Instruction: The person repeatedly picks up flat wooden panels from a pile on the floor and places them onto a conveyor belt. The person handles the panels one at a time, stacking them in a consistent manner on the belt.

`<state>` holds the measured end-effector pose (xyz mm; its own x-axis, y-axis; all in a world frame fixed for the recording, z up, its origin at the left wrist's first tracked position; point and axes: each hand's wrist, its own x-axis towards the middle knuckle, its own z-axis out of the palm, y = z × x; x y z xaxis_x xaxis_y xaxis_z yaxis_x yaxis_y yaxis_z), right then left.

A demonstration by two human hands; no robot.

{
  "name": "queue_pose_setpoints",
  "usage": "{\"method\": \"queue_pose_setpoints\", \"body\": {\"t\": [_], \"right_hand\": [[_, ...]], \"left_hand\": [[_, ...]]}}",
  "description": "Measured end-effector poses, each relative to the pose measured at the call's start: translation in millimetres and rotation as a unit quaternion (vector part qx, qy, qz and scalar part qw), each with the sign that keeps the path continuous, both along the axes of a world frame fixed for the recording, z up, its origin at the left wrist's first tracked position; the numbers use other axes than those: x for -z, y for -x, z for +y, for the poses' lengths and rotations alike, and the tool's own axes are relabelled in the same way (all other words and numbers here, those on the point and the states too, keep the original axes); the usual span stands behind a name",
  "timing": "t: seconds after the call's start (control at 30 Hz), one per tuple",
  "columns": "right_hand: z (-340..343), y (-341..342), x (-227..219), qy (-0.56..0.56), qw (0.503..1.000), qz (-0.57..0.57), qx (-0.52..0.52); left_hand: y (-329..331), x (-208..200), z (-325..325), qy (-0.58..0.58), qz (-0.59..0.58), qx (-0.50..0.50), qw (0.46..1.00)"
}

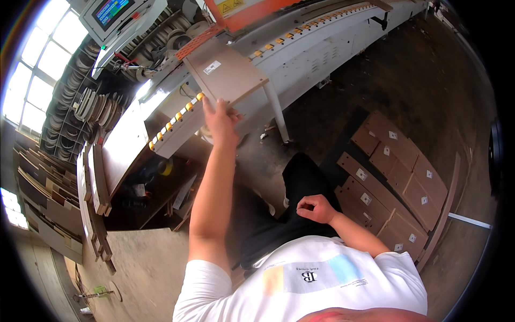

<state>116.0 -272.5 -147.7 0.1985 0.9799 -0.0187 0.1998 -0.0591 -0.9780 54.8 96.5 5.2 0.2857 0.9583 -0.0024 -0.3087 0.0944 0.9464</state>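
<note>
1. While the left hand [221,122] reaches up to the machine bed [308,64], its fingers lie at the near edge of a brown panel [236,75]; whether the grip pinches that edge or only rests against it, I cannot tell.
2. The panel lies flat-looking on the bed beside the orange cover [257,16], a white label [212,67] on its top, its near right corner jutting out above a grey leg [276,112].
3. The right hand [317,208] is loosely curled over the black trousers [306,180], well apart from the panel, with nothing visible in its grip.
4. With just one hand at one edge, a push there could turn the panel askew, since nothing visible steadies the jutting corner.
5. Pressing down on that overhanging part might tip the panel, if too little of its weight rests on the bed; the support underneath is hidden.
6. Fingertips so close to the yellow rollers [178,116] could be nipped between panel and roller should the board shift suddenly.
7. A step to the right could knock the stacked panels [399,174] on the floor, chipping their edges or catching a foot.
</note>
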Motion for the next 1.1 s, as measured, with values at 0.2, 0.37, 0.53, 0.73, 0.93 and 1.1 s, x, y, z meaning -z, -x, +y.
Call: {"method": "queue_pose_setpoints", "body": {"t": [0.2, 0.37, 0.53, 0.73, 0.93, 1.1], "right_hand": [[0, -4, 2, 0.001, 1.000, 0.013, 0.007], [2, -6, 1, -0.002, 1.000, 0.023, 0.001], [-5, -11, 8, -0.028, 0.999, 0.029, 0.009], [-4, -13, 7, -0.067, 0.997, 0.029, 0.001], [-11, -17, 11, -0.073, 0.993, 0.085, 0.032], [-13, -28, 17, -0.081, 0.986, 0.082, 0.117]], "left_hand": [[-20, -6, 5, -0.012, -0.008, 0.013, 1.000], [-46, -9, 1, -0.014, -0.020, 0.027, 0.999], [-94, 7, 11, -0.031, -0.072, 0.085, 0.993], [-120, 13, 38, -0.014, -0.028, 0.141, 0.989], [-156, 9, -8, -0.035, 0.062, 0.198, 0.978], [-122, 74, -105, -0.049, 0.208, 0.376, 0.902]]}}
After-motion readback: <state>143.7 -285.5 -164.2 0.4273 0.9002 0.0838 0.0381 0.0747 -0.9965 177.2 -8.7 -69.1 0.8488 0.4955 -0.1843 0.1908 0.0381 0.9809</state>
